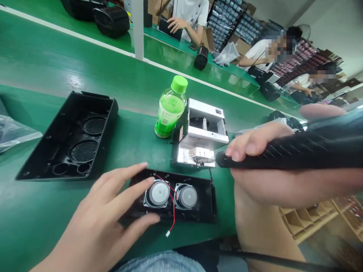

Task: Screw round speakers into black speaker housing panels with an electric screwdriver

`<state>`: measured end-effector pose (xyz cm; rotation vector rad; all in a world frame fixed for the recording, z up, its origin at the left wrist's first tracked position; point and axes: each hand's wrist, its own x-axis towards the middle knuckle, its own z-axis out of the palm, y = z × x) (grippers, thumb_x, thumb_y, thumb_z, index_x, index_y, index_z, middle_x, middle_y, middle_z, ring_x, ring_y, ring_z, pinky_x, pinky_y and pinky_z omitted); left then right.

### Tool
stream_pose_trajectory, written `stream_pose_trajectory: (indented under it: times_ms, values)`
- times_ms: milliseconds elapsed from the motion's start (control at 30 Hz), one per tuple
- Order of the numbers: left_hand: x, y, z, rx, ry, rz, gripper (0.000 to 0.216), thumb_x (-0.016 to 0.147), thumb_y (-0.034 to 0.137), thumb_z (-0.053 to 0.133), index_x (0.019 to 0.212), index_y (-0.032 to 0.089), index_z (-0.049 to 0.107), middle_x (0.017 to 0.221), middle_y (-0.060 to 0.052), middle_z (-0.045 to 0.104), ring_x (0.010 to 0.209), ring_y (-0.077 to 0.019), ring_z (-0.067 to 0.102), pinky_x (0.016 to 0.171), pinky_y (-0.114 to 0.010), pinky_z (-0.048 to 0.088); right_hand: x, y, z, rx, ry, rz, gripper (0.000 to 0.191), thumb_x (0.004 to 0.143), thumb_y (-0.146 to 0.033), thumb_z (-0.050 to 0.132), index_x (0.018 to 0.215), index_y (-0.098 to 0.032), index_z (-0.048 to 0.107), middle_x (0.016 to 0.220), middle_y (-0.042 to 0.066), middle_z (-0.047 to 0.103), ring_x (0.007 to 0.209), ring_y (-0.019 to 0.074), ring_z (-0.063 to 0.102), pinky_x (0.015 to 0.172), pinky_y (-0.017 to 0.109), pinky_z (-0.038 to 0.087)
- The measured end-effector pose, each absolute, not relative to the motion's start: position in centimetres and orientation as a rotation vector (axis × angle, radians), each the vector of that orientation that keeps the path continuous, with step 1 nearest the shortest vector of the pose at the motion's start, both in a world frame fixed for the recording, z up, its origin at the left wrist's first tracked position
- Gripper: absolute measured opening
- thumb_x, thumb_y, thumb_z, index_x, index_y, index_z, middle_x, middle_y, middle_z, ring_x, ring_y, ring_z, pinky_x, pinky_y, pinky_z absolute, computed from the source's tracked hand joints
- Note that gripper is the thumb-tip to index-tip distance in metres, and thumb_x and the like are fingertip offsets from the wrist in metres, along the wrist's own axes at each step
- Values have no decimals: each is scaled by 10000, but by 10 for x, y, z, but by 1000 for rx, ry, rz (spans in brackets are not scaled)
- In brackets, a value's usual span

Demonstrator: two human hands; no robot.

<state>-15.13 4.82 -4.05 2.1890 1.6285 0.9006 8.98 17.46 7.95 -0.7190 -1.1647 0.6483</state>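
My right hand (261, 158) is wrapped round a black electric screwdriver (300, 147), held almost level. The screwdriver's front end points left, at the pick-up spot of a white and black screw feeder (208, 134). Over the left end of a black speaker panel (205, 206) is my left hand (110, 211), fingers spread and thumb near the lower edge. Whether it presses on the panel I cannot tell. Two round speaker drivers (159, 192) sit in this panel, with a red wire (173, 211) running across to a small white plug (168, 234).
A black speaker housing (59, 132) with two round grilles lies at the left, beside clear plastic (14, 132). A green-capped bottle (171, 107) stands against the feeder. Across the green bench (70, 68) are co-workers, black speakers (112, 20) and a white post (138, 30).
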Motion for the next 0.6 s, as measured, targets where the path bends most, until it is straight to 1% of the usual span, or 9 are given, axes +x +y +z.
stream_pose_trajectory:
  times_ms: [67, 100, 133, 233, 300, 400, 500, 533, 600]
  values:
    - [-149, 39, -46, 2098, 1698, 817, 818, 969, 504, 758, 1688, 361, 394, 1816, -129, 330, 1554, -442, 505, 1176, -619, 560, 84, 185, 71, -689, -1193, 721, 595, 936, -854, 535, 978, -288, 713, 519, -52, 539, 390, 175, 524, 354, 335, 397]
    - [-146, 35, -49, 2073, 1702, 770, 870, 966, 497, 753, 1719, 369, 336, 1848, -122, 252, 1583, -458, 471, 1174, -626, 571, 82, 189, 67, -700, -1213, 761, 599, 932, -864, 533, 987, -295, 711, 524, -50, 543, 393, 175, 527, 360, 332, 395]
    - [-142, 32, -51, 2055, 1699, 743, 867, 970, 472, 745, 1723, 382, 324, 1862, -110, 214, 1592, -464, 462, 1162, -622, 589, 80, 192, 62, -711, -1230, 783, 610, 946, -866, 501, 1016, -300, 716, 532, -45, 545, 396, 174, 528, 360, 326, 389]
    - [-131, 27, -54, 2032, 1671, 761, 734, 987, 389, 722, 1657, 391, 422, 1869, -94, 180, 1589, -456, 472, 1168, -615, 593, 80, 199, 52, -696, -1254, 782, 619, 1002, -824, 418, 1137, -300, 717, 560, -36, 536, 386, 167, 517, 337, 304, 361]
    - [-127, 27, -54, 2034, 1660, 753, 682, 991, 383, 724, 1620, 366, 460, 1867, -110, 172, 1596, -459, 457, 1178, -636, 579, 81, 201, 50, -688, -1243, 761, 603, 1028, -784, 387, 1171, -294, 709, 576, -36, 520, 383, 162, 511, 333, 290, 339]
    - [-126, 27, -53, 2057, 1662, 727, 622, 997, 378, 725, 1573, 331, 496, 1860, -136, 178, 1607, -469, 433, 1164, -671, 578, 85, 201, 51, -718, -1238, 750, 577, 1065, -733, 340, 1192, -307, 708, 622, -32, 520, 415, 151, 534, 368, 273, 361]
    - [-127, 29, -51, 2062, 1656, 726, 604, 996, 402, 731, 1551, 314, 509, 1860, -141, 170, 1608, -464, 431, 1166, -668, 577, 88, 202, 54, -718, -1308, 852, 621, 1011, -825, 385, 1157, -312, 703, 690, -10, 584, 485, 173, 628, 397, 273, 411]
    - [-127, 29, -51, 2065, 1655, 727, 601, 994, 412, 733, 1545, 311, 515, 1861, -137, 169, 1609, -462, 430, 1171, -661, 576, 89, 202, 54, -730, -1343, 923, 669, 974, -877, 393, 1140, -307, 702, 717, 4, 615, 524, 194, 670, 406, 282, 434]
    - [-128, 29, -52, 2077, 1650, 733, 594, 995, 415, 734, 1538, 303, 522, 1863, -133, 165, 1617, -459, 419, 1176, -649, 575, 89, 202, 53, -776, -1383, 1052, 798, 896, -976, 347, 1104, -294, 704, 746, 29, 652, 591, 234, 726, 415, 302, 469]
